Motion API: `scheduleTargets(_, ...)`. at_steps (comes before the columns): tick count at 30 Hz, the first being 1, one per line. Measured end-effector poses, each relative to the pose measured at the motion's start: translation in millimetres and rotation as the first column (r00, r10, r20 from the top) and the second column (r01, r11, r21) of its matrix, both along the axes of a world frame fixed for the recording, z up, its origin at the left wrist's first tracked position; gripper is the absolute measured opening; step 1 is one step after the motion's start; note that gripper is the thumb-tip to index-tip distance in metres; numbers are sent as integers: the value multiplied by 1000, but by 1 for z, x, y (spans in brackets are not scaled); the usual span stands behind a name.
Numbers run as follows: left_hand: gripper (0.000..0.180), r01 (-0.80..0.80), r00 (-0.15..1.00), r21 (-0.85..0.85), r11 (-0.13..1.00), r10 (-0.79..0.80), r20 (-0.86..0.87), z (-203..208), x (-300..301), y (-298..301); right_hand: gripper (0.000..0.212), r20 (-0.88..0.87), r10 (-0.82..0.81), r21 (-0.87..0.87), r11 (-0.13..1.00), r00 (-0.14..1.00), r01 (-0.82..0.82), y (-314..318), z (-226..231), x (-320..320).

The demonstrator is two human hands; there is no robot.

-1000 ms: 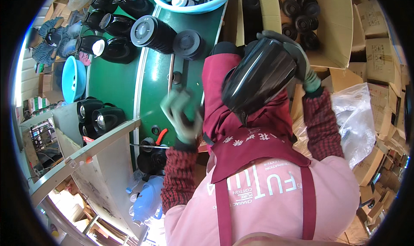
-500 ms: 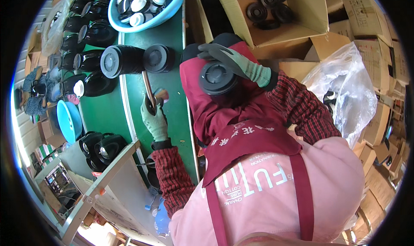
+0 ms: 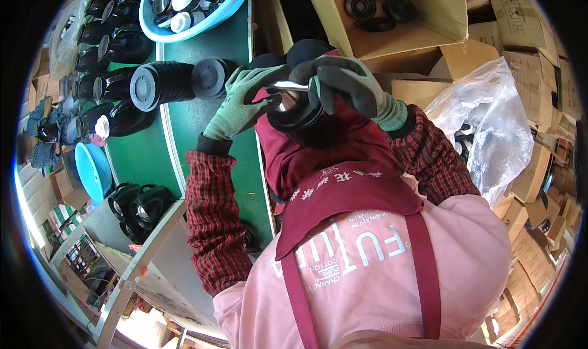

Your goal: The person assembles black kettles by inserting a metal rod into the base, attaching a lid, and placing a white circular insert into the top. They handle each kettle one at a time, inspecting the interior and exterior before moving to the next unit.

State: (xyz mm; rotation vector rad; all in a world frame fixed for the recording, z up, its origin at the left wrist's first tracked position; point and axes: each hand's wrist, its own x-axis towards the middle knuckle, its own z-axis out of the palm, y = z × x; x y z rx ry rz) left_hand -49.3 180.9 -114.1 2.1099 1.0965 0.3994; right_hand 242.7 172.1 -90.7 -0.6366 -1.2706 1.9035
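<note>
With fingers closed on the metal bar (image 3: pixel 290 86), the left hand (image 3: pixel 246 101) at ten o'clock and right hand (image 3: pixel 352 84) at two flank the black jug (image 3: pixel 301 121), lap-held (image 3: pixel 367 146) probably for steadiness.

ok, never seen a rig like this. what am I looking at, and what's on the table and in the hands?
There's no machine: a person works with two gloved hands. The view looks down from a wide fisheye camera on their head, so straight edges bend.

On the green table are black jugs, two stacks of black discs and a blue basin of black and white parts.

The left hand and right hand seem to hold a metal strip at a round black container.
</note>
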Motion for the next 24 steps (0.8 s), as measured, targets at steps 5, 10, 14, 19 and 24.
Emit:
scheduleTargets(5,71,-224,856,239,945,308,-415,32,61,-45,51,50,-223,-121,966,974,227,47,-45,10)
scheduleTargets(10,67,-316,746,314,896,439,-502,21,87,-45,51,-454,-260,-478,878,852,13,82,-125,-13)
scheduleTargets(14,62,-393,888,185,901,424,-181,2,42,-49,52,-497,-180,-400,916,849,-40,69,-108,-15)
scheduleTargets(19,64,-396,844,220,892,448,-295,22,76,-60,53,-779,-103,-321,913,618,-253,75,-144,-7)
scheduleTargets(24,62,-322,921,114,940,339,-195,11,54,-56,59,-852,276,-43,810,445,-585,110,-140,-29)
